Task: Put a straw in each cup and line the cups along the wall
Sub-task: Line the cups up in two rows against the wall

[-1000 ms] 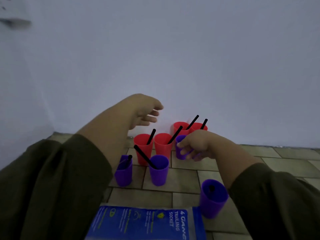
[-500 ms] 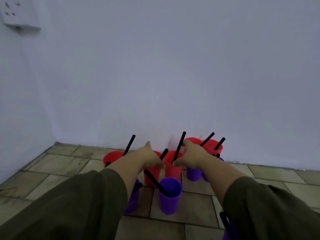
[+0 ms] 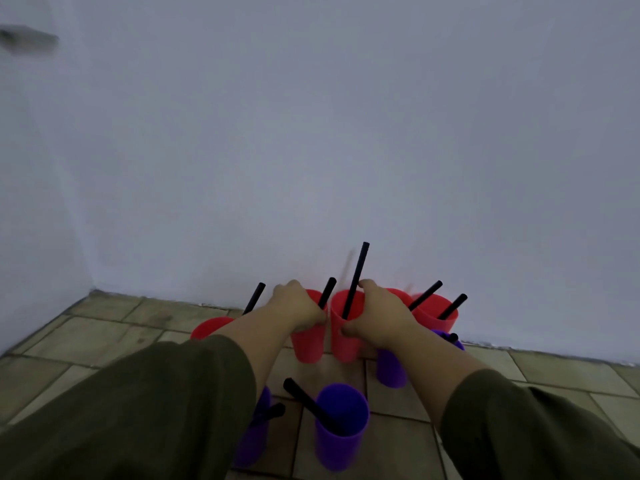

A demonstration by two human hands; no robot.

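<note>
1. Gripping two red plastic cups that stand just beside each other: my left hand [image 3: 298, 306] is curled round the left red cup [image 3: 308, 344], and my right hand [image 3: 379, 315] round the right red cup [image 3: 344, 341].
2. Each cup has a black straw in it: a shorter-showing straw [image 3: 327, 292] in the left, a tall straw [image 3: 356, 277] in the right.
3. Beyond my knuckles rises the white wall [image 3: 311, 150].
4. Left of my left hand stands another red cup [image 3: 209, 328]; right of my right hand stands a far red cup [image 3: 437, 315]. Both hold straws.
5. Nearer me, between my forearms, a purple plastic cup [image 3: 341, 434] sits on the tiled floor [image 3: 104, 341], and a second purple cup [image 3: 391, 370] stands under my right wrist.
</note>
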